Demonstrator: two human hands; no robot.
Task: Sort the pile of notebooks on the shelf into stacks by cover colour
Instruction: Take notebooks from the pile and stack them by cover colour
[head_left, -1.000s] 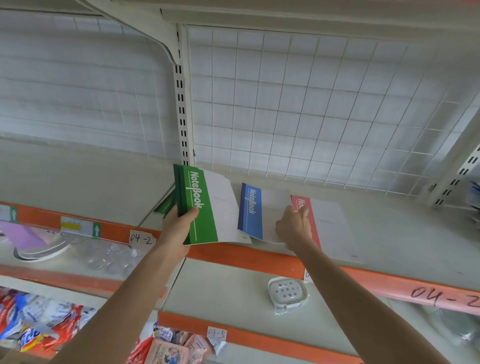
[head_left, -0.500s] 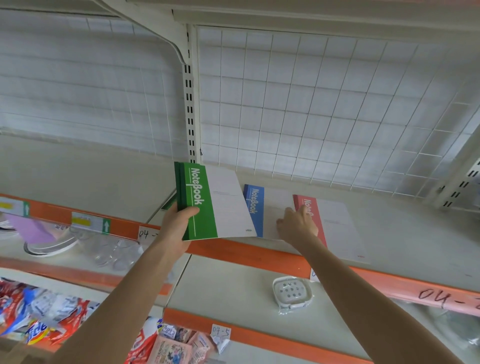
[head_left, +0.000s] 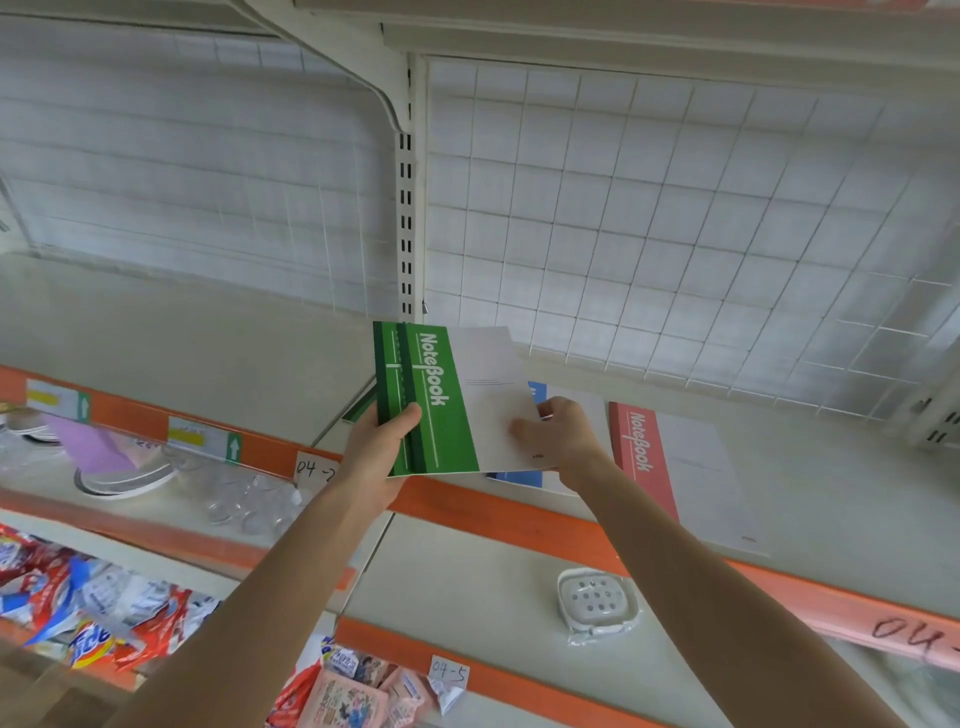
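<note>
Gripping the green-and-white paper notebook (head_left: 431, 405) near its spine, the left hand (head_left: 371, 462) clamps it, thumb on top, above the pale metal shelf (head_left: 831, 493). The right hand (head_left: 563, 441) pinches its white edge, over the blue-spined notebook (head_left: 519, 477) and beside the flat red-spined notebook (head_left: 644, 457).

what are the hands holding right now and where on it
The left hand grips the green notebook by its lower spine edge, thumb on the cover. The right hand is on its white right side; too blurred to tell a grip.
</note>
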